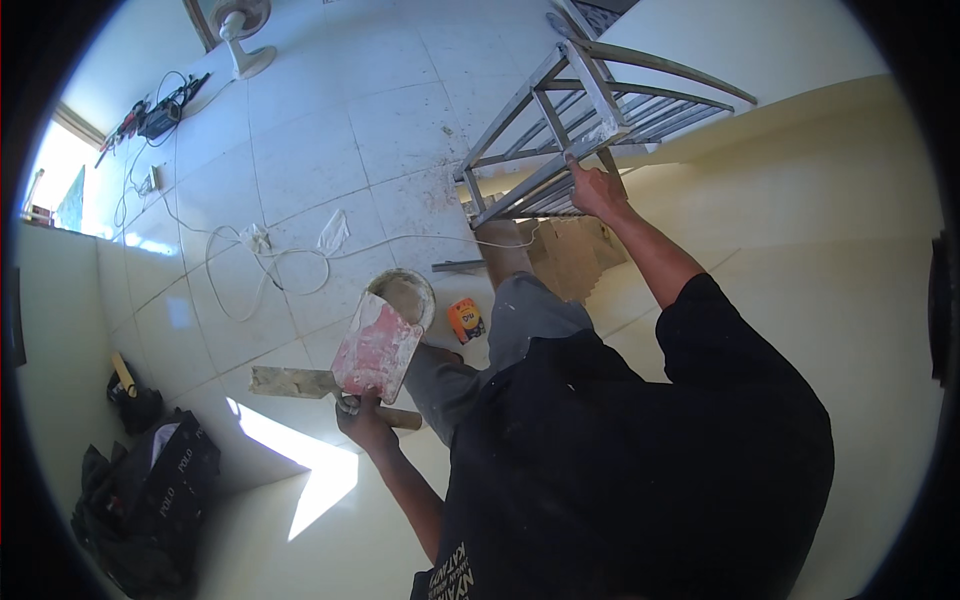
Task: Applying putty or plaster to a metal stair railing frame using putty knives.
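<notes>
My left hand (367, 424) grips a flat, pinkish-red plastering board (375, 345) smeared with dried plaster, together with a plaster-caked trowel (296, 382). The trowel's blade points left and its handle sticks out to the right. Just beyond the board is a round bucket (431, 296), partly covered by it, with a greyish-brown mix inside. My right hand (596, 187) holds the near edge of a grey metal slatted frame (525, 187), which stands by the wall and has whitish smears on one corner. Some fingers of this hand are hidden.
An orange packet (466, 321) stands near my legs. White cable (244, 300) loops over the tiles beside crumpled plastic (334, 232). Brown cardboard (566, 255) lies under the frame. A black bag (169, 480) is at lower left; a power tool (161, 118) and white fan (244, 45) are farther off.
</notes>
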Action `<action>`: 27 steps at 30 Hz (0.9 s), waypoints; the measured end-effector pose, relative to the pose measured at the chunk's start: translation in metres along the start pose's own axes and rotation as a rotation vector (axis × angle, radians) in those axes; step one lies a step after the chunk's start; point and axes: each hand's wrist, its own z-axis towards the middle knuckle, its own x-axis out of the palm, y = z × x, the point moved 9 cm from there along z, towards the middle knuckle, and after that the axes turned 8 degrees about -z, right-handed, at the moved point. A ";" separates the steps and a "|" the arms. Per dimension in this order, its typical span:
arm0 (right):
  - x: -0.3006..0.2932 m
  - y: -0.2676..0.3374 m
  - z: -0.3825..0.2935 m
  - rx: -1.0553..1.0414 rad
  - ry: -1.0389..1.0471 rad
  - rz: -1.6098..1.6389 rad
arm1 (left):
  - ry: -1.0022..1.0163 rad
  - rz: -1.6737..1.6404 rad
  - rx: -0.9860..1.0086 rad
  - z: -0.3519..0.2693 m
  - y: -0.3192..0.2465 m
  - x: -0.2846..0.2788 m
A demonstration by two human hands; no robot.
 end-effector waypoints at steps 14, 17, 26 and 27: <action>0.078 -0.017 -0.085 0.471 -0.166 0.831 | 0.094 0.065 0.146 0.036 -0.143 0.011; 0.031 -0.041 -0.090 0.604 -0.282 1.016 | 0.149 0.048 0.203 0.050 -0.169 0.033; -0.068 -0.088 -0.016 0.642 -0.437 0.963 | 0.305 0.257 0.181 0.116 -0.221 0.175; -0.069 -0.083 -0.005 0.671 -0.421 0.973 | 0.321 0.303 0.170 0.129 -0.223 0.196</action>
